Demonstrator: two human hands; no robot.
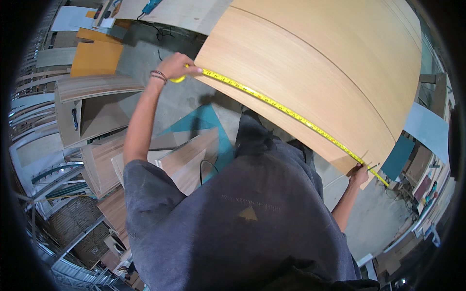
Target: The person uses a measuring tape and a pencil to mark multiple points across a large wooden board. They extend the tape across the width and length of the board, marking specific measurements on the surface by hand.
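Closest to the camera is the person's dark grey shirt (pixel 242 213), and both bare arms stretch out from it to a big light wooden board (pixel 315 68) that lies flat in front of them. The left hand (pixel 175 65) is closed around the yellow tape measure case at the board's left corner, and the yellow tape (pixel 286 110) runs tight along the near edge so it stays straight. The right hand (pixel 359 173) pinches a pencil (pixel 373 167) right beside the tape at the board's right end, where it can touch the wood.
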